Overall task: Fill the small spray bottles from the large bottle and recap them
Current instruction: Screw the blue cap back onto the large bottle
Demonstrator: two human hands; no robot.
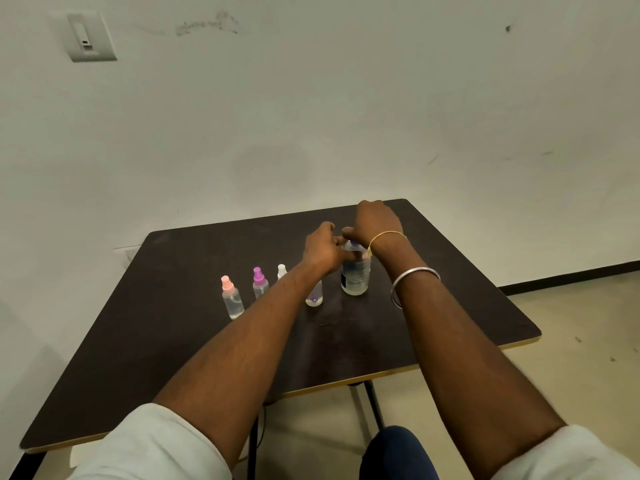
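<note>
Standing upright on the dark brown bench [207, 341], right of centre, is the large clear plastic bottle [355, 275] with its purple cap [355, 243] on. The left hand [322, 247] grips the bottle's shoulder with curled fingers. The right hand [375, 223] is curled over the cap, but its fingers are hidden, so I cannot tell whether it grips. Left of the big bottle, four small clear spray bottles stand in a row: the pink-capped bottle [230, 297], the purple-capped bottle [259, 282], the white-capped bottle [281, 271], and a fourth small bottle [314, 296] just beside the large one, its top hidden behind the left forearm. A silver bangle [415, 275] circles the right forearm.
</note>
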